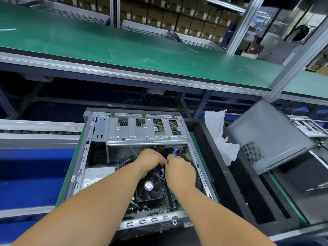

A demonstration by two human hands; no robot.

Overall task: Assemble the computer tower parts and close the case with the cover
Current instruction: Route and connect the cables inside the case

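An open grey computer case (85, 157) lies on its side in front of me, with a silver drive cage (142, 134) at its far end and a black CPU fan (149, 187) on the motherboard. My left hand (149, 160) and my right hand (179, 171) meet inside the case just beyond the fan, fingers pinched together around black and blue cables (164, 173). What the fingertips hold is hidden. The grey side cover (269, 137), with a perforated vent patch, leans tilted to the right of the case.
A white plastic bag (218, 135) lies crumpled between case and cover. A black tray (230, 183) runs along the case's right side. A green shelf (124, 50) spans above, stacked cardboard boxes (177, 20) behind it. Another chassis (308, 126) sits far right.
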